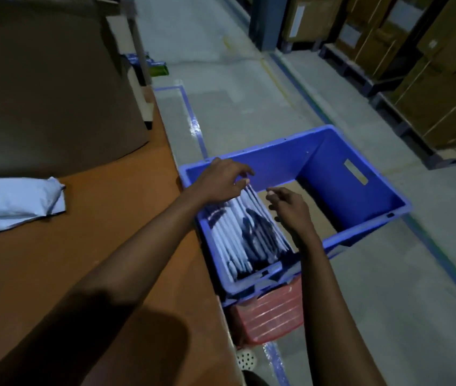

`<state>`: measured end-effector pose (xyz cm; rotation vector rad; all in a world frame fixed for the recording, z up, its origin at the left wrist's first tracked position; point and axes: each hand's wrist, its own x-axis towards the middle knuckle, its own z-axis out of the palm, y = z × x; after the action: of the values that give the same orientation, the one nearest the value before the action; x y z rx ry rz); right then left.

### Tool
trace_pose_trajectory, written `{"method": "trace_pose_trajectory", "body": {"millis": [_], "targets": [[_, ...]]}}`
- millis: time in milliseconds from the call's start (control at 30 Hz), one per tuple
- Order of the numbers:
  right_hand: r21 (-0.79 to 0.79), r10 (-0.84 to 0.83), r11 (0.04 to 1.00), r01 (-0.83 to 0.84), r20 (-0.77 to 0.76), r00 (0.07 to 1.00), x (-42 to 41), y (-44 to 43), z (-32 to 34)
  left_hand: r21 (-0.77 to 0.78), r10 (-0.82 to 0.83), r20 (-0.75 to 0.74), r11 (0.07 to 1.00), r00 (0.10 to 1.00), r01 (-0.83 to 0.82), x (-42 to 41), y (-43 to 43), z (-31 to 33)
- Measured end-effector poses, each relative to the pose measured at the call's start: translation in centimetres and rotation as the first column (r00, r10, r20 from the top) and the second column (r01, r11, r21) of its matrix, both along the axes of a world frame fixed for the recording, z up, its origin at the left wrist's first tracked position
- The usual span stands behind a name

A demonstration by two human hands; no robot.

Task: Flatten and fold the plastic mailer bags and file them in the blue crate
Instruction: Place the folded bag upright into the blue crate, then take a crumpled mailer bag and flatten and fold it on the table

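Over the blue crate (346,188), the left grip (221,182) pinches the top edge of the farthest folded mailer (257,204) in the upright row (232,232) at its near-left end. The right grip (290,208) hovers just beside, loosely curled, holding nothing. Best now: seat it fully down, flush against its neighbours, top edges level.

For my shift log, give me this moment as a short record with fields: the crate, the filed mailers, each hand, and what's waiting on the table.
crate: blue crate beside the table; a red crate shows beneath it
filed: folded mailers standing in a row at the crate's near end; cardboard liner bare at the far end
left hand: pinches the top edge of the rearmost mailer
right hand: fingers loosely curled beside the row, nothing visibly held
waiting: unfolded mailer bags lying on the table
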<state>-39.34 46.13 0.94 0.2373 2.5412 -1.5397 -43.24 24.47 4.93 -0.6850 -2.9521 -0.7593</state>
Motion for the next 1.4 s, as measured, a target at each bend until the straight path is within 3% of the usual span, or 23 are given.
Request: {"method": "trace_pose_trajectory", "body": {"millis": [200, 367, 567, 700, 800, 900, 1000, 1200, 1300, 1400], "targets": [[-0.077, 0.024, 0.996, -0.052, -0.328, 0.945, 7.8, -11.8, 2.8, 0.217, 0.303, -0.184, 0.94, 0.935, -0.262, 11.2, -11.4, 2.0], [-0.195, 0.179, 0.949, -0.248, -0.315, 0.932, 14.0, -24.1, 1.4, 0.291, 0.569, -0.235, 0.815, 0.788, -0.501, 21.7, -21.6, 1.3], [-0.038, 0.377, 0.904, -0.426, -0.397, 0.837, 14.1, -35.7, 0.6, 0.171, 0.777, -0.24, 0.624, 0.582, -0.762, 26.4, -31.5, -1.8], [0.108, 0.462, 0.879, -0.465, -0.436, 0.773, 11.5, -41.4, -0.6, -0.019, 0.805, -0.316, 0.524, 0.502, -0.852, 24.7, -36.6, -3.4], [0.235, 0.492, 0.87, -0.433, -0.443, 0.749, 9.6, -44.8, -1.8, -0.121, 0.841, -0.233, 0.472, 0.488, -0.873, 22.5, -40.1, -3.5], [0.343, 0.569, 0.818, -0.462, -0.366, 0.736, 8.2, -47.2, -2.8, -0.213, 0.837, -0.117, 0.505, 0.535, -0.837, 20.5, -43.2, -4.3], [0.387, 0.587, 0.801, -0.457, -0.356, 0.727, 7.4, -48.2, -3.3, -0.163, 0.828, -0.099, 0.533, 0.551, -0.83, 19.6, -45.0, -5.6], [0.258, 0.466, 0.885, -0.388, -0.515, 0.719, 7.3, -45.6, -1.6, 0.064, 0.777, -0.276, 0.603, 0.566, -0.795, 21.1, -44.1, -6.0], [0.189, 0.365, 0.929, -0.317, -0.602, 0.71, 9.2, -41.3, -0.2, 0.187, 0.752, -0.289, 0.651, 0.592, -0.735, 23.2, -40.2, -5.1], [0.155, 0.284, 0.958, -0.241, -0.633, 0.72, 12.5, -35.2, -0.1, 0.215, 0.685, -0.332, 0.725, 0.649, -0.655, 25.7, -34.8, -5.0]]}}
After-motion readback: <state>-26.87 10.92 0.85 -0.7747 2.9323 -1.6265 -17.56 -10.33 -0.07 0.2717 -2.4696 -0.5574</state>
